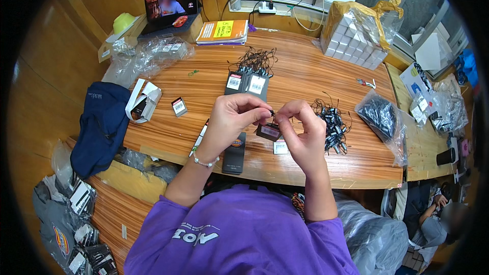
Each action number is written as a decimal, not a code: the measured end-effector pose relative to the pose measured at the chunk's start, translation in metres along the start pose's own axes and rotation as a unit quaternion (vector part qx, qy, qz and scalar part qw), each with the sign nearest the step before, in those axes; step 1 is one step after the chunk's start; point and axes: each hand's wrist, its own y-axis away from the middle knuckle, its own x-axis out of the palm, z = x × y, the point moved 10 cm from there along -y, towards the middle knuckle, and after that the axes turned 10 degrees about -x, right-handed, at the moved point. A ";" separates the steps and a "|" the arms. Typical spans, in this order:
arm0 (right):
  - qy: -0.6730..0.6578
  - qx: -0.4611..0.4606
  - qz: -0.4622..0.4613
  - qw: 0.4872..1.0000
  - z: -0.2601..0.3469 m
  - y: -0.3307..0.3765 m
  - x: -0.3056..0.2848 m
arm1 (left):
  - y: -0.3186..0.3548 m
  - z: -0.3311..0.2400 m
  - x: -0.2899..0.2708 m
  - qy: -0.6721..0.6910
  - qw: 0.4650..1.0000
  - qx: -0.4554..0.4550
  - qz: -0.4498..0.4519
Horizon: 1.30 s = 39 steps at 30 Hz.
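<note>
Above the table's front part, my left hand (233, 119) and my right hand (303, 130) meet with thumbs and forefingers pinched on a thin black tag string (273, 115). A dark hang tag (269, 131) with a pale label is just below the fingertips; its join to the string is too small to make out. Beneath my hands lie a long black hang tag (234, 157) and a white-labelled tag (280, 147). Beyond them sit stacked black tags (245, 83) with tangled strings (257, 61). Right of my right hand is a pile of loose black tag strings (333, 128).
A clear bag of black strings (378, 116) lies at the right, near small pliers (366, 82). At the left are a dark blue bag (100, 126), an opened white box (145, 102) and a small tag stack (179, 106). White boxes (351, 40) stand behind; a person (434, 219) sits far right.
</note>
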 end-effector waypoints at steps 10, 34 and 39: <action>-0.099 0.112 0.019 0.989 -0.024 0.016 0.012 | -0.003 0.017 0.004 -0.018 0.996 -0.069 0.058; -0.358 0.190 0.043 0.913 -0.034 0.035 0.027 | 0.016 0.013 0.021 0.031 0.992 -0.072 0.099; -0.352 0.163 0.051 0.920 -0.033 0.036 0.029 | 0.019 0.010 0.021 0.016 0.994 -0.067 0.085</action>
